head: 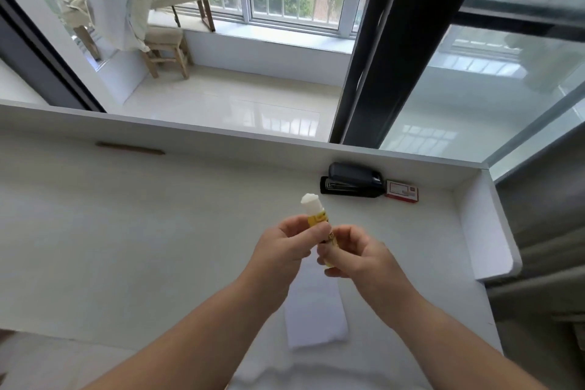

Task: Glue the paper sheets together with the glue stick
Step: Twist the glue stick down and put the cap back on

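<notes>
While both hands [319,250] grip glue stick [316,215], paper sheets [313,317] near desk edge.

A yellow glue stick [318,222], uncapped with its white glue extended, tilts up and away between the left hand [285,252] and right hand [357,255]; white paper sheets [315,310] lie flat directly beneath both hands, nearer the person

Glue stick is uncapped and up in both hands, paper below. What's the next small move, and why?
Probably lower the glue stick to the paper sheet and start rubbing. Its white glue tip is already well exposed, both the left hand and right hand hold it above the desk, and the sheet lies directly beneath, showing no glue that I can see.
</notes>
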